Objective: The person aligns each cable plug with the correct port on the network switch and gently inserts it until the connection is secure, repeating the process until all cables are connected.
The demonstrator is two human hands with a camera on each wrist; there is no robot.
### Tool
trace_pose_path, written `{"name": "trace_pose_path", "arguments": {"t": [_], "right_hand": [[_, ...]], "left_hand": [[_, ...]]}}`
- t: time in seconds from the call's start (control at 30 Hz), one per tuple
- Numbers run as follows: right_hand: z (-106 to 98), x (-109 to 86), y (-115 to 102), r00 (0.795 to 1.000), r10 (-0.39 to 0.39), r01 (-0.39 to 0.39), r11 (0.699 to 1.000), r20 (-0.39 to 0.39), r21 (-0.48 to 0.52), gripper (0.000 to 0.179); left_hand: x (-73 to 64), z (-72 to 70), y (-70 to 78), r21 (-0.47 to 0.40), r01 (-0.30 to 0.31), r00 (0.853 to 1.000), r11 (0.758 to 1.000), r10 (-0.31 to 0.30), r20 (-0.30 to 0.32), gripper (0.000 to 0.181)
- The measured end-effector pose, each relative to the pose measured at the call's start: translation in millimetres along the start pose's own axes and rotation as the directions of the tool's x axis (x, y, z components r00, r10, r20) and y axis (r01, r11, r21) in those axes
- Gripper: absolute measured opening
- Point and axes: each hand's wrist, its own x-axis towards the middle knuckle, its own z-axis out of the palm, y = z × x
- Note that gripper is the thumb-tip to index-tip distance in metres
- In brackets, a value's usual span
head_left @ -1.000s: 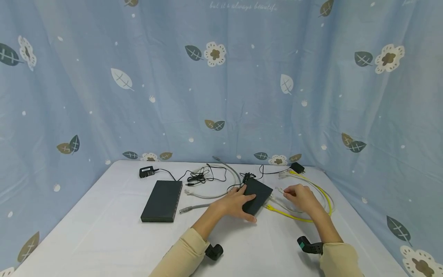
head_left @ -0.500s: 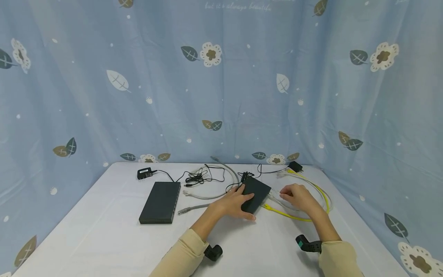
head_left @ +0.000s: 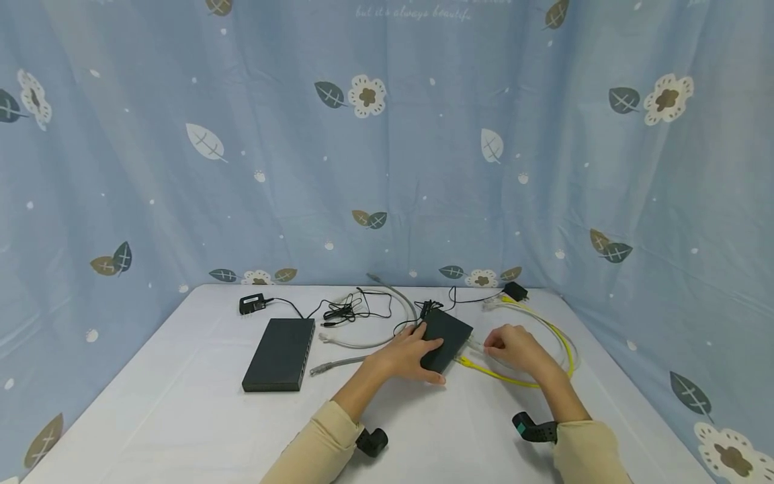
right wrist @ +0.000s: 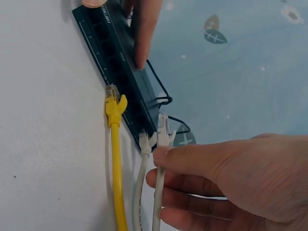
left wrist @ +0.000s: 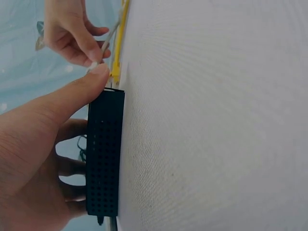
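– Head view, please. What is held, and why?
– The left hand (head_left: 406,355) is spread wide over the black box (head_left: 447,329), presumably to stop it sliding. The right hand (head_left: 514,346), its fingers bunched, is just beyond the box's ported side. A second black box (head_left: 279,355) lies well left of the left hand.
– Left wrist view?
– Thumb at the box's corner, remaining fingers along its upper side; vent holes (left wrist: 103,159) mark one wall.
– Right wrist view?
– The right hand narrowly pinches a white plug (right wrist: 162,137), apparently so its clear tip stays free. Contact with the box: cannot tell.
– Contents of the ports (right wrist: 109,45)?
– Another white plug (right wrist: 145,143) beside the pinching fingers, and a yellow plug (right wrist: 113,107) between the hands; seating depth unclear. Ports nearer the left thumb show no plug.
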Motion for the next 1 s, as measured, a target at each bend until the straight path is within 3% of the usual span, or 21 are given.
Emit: {"name": "trace_pose_path", "arguments": {"t": [0.2, 1.0], "right_hand": [[5.4, -1.1, -1.9, 1.000, 0.021, -0.021, 1.000, 0.022, -0.009, 0.005], [9.2, -1.9, -6.3, 1.000, 0.010, -0.011, 0.999, -0.021, -0.035, 0.006]], "left_hand": [[-0.2, 2.2, -1.0, -0.005, -0.003, 1.000, 1.000, 0.003, 0.001, 0.084], [-2.9, -5.1, -5.5, -0.085, -0.042, 0.999, 0.995, 0.042, -0.005, 0.079]]}}
